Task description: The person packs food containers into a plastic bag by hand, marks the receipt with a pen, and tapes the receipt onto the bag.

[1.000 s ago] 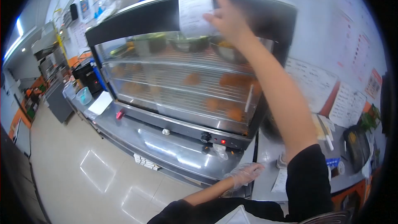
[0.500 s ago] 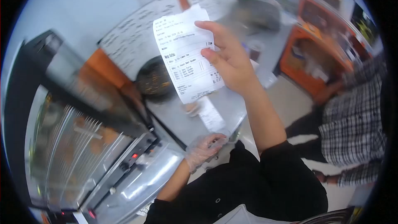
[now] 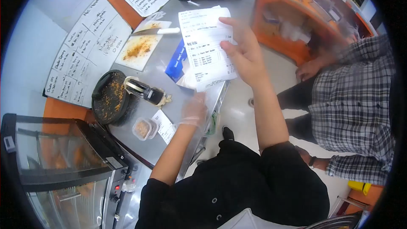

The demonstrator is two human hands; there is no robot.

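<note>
Right hand [image 3: 246, 57] is up in the head view, pinching a printed receipt [image 3: 207, 55] by its right side between thumb and fingers, print facing the camera. Left hand [image 3: 195, 109] has a clear glove on and sits lower, by the near edge of the metal surface [image 3: 174, 105], but it's pretty blurry so I can't tell whether it's spread or closed on anything. Just left of it there's another paper slip [image 3: 165, 128] beside a small clear tub [image 3: 144, 129], then a round black dish [image 3: 111, 99] with orange crumbs. Further back, a knife [image 3: 167, 30] lies across a messy white cutting board [image 3: 137, 53], and the receipt partly covers a blue box [image 3: 176, 61]. Off to the right, a person in a checked shirt [image 3: 352, 106] is standing nearby.
</note>
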